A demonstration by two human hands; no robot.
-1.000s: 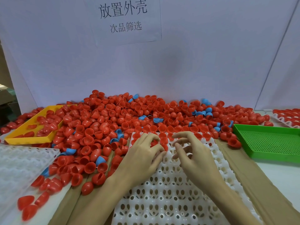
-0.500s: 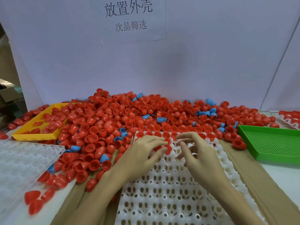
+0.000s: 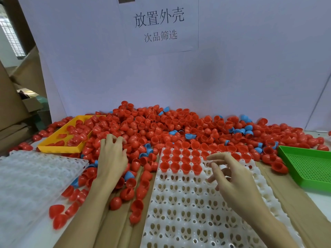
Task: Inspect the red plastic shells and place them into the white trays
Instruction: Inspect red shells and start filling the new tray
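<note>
Red plastic dome shells [image 3: 172, 133] heaped far | white holed tray [image 3: 188, 208] near, far rows filled | left hand [image 3: 112, 158] curled into heap, grip unclear | right hand [image 3: 231, 178] loose, empty | green tray [image 3: 308, 167] right

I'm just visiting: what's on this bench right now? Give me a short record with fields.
Loose pile: red shells, a few blue ones
White tray: far rows filled with red shells, rest empty
Left hand: reaching into the pile, fingers curled
Right hand: over the tray, holding nothing visible
Side trays: yellow, green
</note>
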